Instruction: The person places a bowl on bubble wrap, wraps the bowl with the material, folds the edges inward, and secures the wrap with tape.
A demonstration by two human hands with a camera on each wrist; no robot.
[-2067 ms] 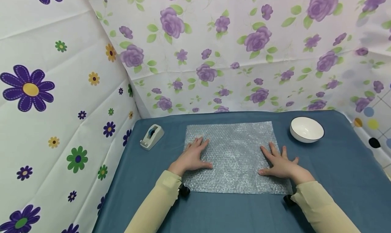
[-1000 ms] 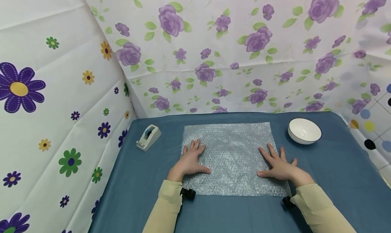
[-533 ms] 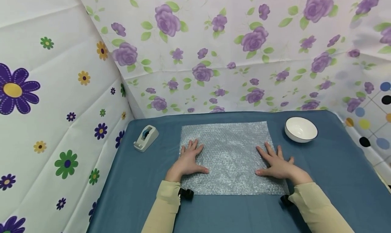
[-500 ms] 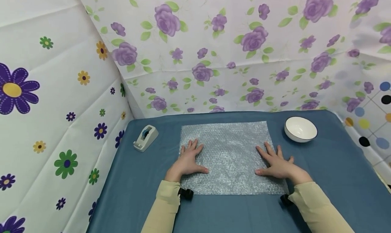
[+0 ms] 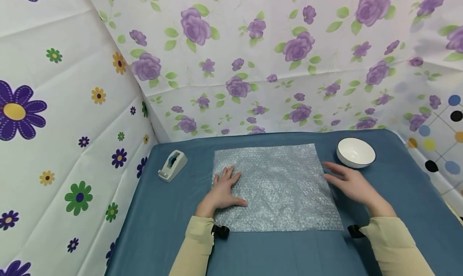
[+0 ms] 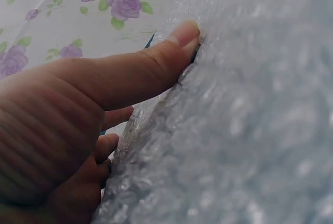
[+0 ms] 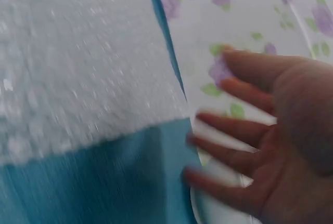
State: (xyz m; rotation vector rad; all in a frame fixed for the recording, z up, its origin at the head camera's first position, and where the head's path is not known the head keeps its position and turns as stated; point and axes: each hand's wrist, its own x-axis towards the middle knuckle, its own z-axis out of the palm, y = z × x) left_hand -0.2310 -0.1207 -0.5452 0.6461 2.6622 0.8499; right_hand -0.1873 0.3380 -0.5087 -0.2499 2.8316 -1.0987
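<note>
Wrap [image 5: 278, 183] under left hand [image 5: 222, 192]: is showing no readable text
Dispenser [image 5: 177, 166] beyond left hand: is bearing no legible label
Bowl [image 5: 356, 151] near right hand [image 5: 356, 184]: is displaying none

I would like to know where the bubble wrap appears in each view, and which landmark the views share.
Head: bubble wrap, lower middle, partly under the left hand.
Left wrist: bubble wrap, right side, top to bottom.
Right wrist: bubble wrap, upper left.
Shared landmark: purple-flowered backdrop, in all three.
</note>
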